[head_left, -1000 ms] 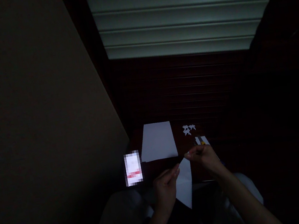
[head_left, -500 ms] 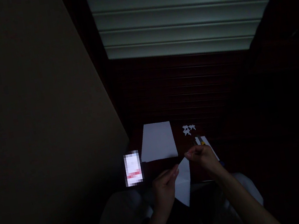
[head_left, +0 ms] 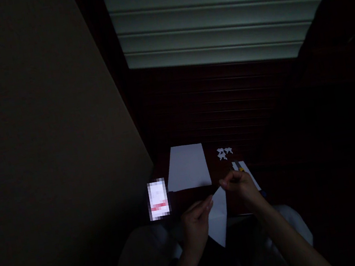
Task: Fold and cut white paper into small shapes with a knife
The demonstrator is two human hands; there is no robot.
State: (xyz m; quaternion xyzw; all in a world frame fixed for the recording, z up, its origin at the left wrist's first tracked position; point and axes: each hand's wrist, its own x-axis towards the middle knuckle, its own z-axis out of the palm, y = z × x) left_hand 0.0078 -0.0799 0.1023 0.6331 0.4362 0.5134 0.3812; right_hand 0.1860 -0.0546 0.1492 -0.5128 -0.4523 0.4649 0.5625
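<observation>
A folded sheet of white paper (head_left: 219, 217) hangs between my two hands over the near edge of the table. My left hand (head_left: 196, 226) is closed on its left edge, thumb and fingers pinched. Higher up, my right hand (head_left: 238, 184) pinches the paper's top corner between thumb and fingertips. The paper's lower end tapers to a point above my lap. Just beyond my right hand lie a utility knife (head_left: 239, 167) with a yellow part and a white paper strip (head_left: 250, 174), both partly hidden by that hand.
A stack or sheet of white paper (head_left: 187, 165) lies on the dark table. Several small folded paper pieces (head_left: 223, 153) sit to its right. A bright, pixelated screen (head_left: 157, 199) is at the left. A wall (head_left: 60, 125) rises on the left, with a slatted panel (head_left: 213, 18) behind.
Almost nothing differs. The view has shifted very slightly, and both hands keep their pinch on the folded paper in nearly the same place.
</observation>
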